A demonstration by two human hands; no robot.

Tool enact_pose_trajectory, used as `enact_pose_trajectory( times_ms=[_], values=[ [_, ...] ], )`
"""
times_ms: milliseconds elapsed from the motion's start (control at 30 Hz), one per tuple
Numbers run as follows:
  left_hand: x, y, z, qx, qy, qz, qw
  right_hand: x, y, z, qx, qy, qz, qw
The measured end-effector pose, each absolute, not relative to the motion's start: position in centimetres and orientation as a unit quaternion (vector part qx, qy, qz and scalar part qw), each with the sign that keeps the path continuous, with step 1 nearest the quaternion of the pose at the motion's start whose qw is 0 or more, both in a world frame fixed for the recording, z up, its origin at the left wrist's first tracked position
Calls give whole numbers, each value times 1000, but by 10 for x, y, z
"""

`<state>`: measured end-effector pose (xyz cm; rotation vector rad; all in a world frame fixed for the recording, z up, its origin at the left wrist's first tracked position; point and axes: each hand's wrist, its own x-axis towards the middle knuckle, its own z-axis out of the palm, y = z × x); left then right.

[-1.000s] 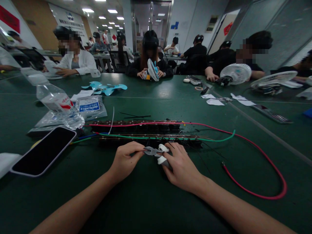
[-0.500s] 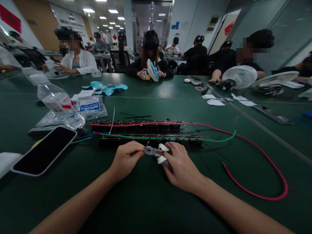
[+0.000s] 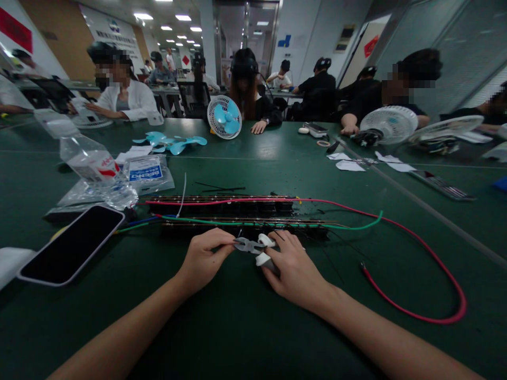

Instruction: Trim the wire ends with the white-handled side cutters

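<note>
My right hand (image 3: 295, 266) is wrapped around the white-and-grey handles of a pair of cutting pliers (image 3: 247, 245), whose jaws point left. At the tip of those jaws, the thumb and fingers of my left hand (image 3: 208, 261) are pinched together. What they hold is too small to make out. Just beyond my hands lie two long black racks (image 3: 233, 230) with rows of metal strips along their tops. A green wire (image 3: 368, 224) runs along the nearer rack, and a thick red cable (image 3: 439, 261) crosses the farther one and loops round on the right.
On the left lie a phone (image 3: 73, 245), a plastic bottle (image 3: 93, 163) and a labelled plastic bag (image 3: 148, 171). Thin black strips (image 3: 219, 187) and a white cable tie (image 3: 182, 195) lie by the racks. Across the table, people sit with fans (image 3: 390, 125) and blue fan blades (image 3: 174, 142).
My hands and the pliers have hardly moved. The person across the table has turned a fan so its blue blades face me, and has one hand on the table.
</note>
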<state>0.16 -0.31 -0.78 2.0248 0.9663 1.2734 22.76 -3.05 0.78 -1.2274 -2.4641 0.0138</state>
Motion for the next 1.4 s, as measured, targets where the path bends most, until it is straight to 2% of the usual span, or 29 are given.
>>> enact_pose_trajectory(
  times_ms=[1033,1400],
  values=[
    [2,-3,-6,754,365,472,274,230,-28,-3,-443,-876,2,192],
    [2,-3,-7,739,364,490,286,228,-33,8,-455,-866,2,210]
  ],
)
